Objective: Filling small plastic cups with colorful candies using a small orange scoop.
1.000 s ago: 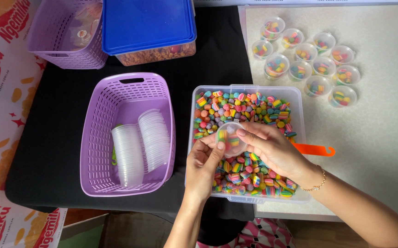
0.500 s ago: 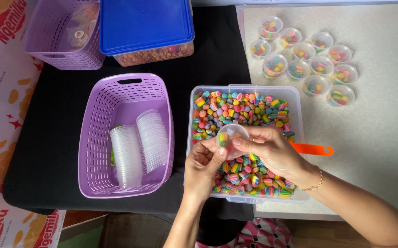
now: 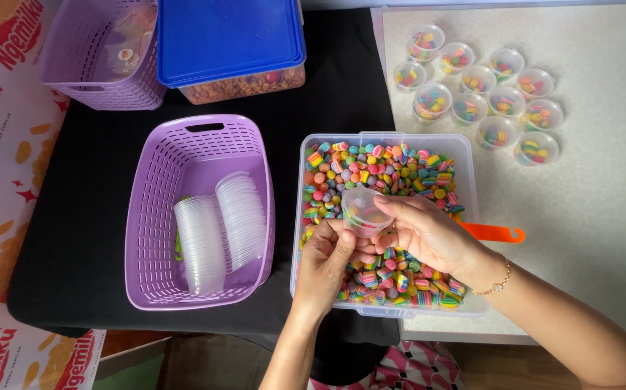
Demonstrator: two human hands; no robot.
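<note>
Across the black worktop (image 3: 327, 94) you have four big containers: one clear tub (image 3: 464, 155) of rainbow-striped sweets (image 3: 378, 162) near the front edge, one purple basket (image 3: 158, 209) to its left holding two stacks of empty clear cups (image 3: 219, 224), a second purple basket (image 3: 75, 65) at the back left corner, and one blue-lidded box (image 3: 230, 36) beside it. On the pale mat (image 3: 594, 188) to the right sit eleven filled, lidded cups (image 3: 483, 83). One orange handle (image 3: 493, 232) pokes out past your wrist. Above the tub, your right hand (image 3: 428, 235) pinches one small clear cup (image 3: 363, 211) with a few sweets, fingers curled around its rim. Your left hand (image 3: 327, 260) touches the cup's underside, fingers bunched together.
</note>
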